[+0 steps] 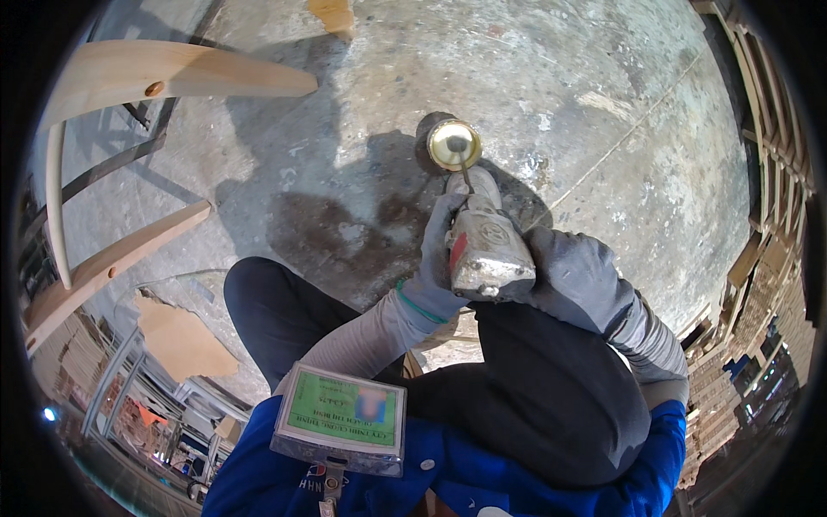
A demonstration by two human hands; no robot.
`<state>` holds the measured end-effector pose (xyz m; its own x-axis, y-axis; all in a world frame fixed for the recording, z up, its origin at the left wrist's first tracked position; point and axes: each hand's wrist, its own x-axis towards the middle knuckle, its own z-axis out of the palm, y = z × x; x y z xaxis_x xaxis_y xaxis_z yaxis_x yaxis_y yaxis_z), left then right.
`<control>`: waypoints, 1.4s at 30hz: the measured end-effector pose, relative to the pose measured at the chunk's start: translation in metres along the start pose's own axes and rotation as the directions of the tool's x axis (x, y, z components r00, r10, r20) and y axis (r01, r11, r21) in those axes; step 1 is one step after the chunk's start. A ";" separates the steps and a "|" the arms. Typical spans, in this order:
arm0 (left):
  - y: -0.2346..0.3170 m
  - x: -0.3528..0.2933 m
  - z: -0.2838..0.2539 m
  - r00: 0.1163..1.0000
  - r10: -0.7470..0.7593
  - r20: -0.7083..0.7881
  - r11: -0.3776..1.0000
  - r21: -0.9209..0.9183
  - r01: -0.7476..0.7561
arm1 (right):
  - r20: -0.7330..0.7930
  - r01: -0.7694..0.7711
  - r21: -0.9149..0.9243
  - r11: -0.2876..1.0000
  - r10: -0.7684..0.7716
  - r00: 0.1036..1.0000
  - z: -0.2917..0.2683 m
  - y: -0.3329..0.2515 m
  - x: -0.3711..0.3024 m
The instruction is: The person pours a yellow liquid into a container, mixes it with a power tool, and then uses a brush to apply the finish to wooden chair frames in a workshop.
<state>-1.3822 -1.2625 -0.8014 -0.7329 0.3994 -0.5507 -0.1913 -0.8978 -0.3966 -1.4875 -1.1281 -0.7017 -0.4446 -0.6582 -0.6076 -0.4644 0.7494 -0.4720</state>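
My gloved left hand (438, 258) is closed around the left side of a scuffed silver metal power tool (493, 250) with a red patch. Its exact kind I cannot make out. On the tool's other side my gloved right hand (573, 271) is closed against it, fingers partly hidden. The tool is held above my lap, its narrower end pointing away from me. Just beyond that end, an open round can (439, 146) with a pale inside stands on the floor. A thin dark rod (466, 177) runs between the can and the tool; which one it belongs to I cannot tell.
Curved wooden furniture parts (185, 69) joined by a rail stand at the left. A torn cardboard piece (183, 338) lies near my left knee. Stacked wood (780, 284) lines the right side. The stained concrete floor (620, 181) spreads ahead. A badge (340, 414) hangs at my chest.
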 end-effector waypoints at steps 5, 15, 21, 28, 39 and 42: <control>-0.015 -0.010 0.018 0.944 0.310 -0.116 0.898 0.363 -0.250 | 0.065 -0.011 -0.023 1.000 0.012 0.998 0.000 0.003 -0.001; -0.012 -0.019 0.012 0.951 0.309 -0.007 0.886 0.367 -0.285 | 0.066 -0.006 -0.029 1.000 0.008 0.998 -0.001 -0.009 0.004; 0.010 -0.010 -0.003 0.997 0.063 0.043 0.998 0.016 -0.063 | -0.006 0.054 -0.113 0.992 -0.055 0.998 0.008 -0.009 0.011; 0.011 0.008 -0.007 0.997 0.074 -0.019 0.997 0.026 -0.073 | 0.001 0.052 -0.110 0.993 -0.052 0.999 0.009 -0.001 0.011; -0.002 0.004 -0.002 0.996 0.085 0.006 0.993 0.079 -0.085 | 0.024 -0.016 -0.092 0.996 0.018 1.000 0.002 0.000 0.001; -0.004 0.006 -0.013 0.976 0.214 -0.041 0.949 0.245 -0.198 | -0.009 0.015 -0.054 0.998 -0.015 1.000 0.003 -0.002 0.002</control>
<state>-1.3776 -1.2536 -0.8126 -0.7297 0.2049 -0.6524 -0.1959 -0.9767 -0.0877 -1.4849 -1.1301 -0.7039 -0.4443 -0.6702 -0.5945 -0.5116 0.7346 -0.4457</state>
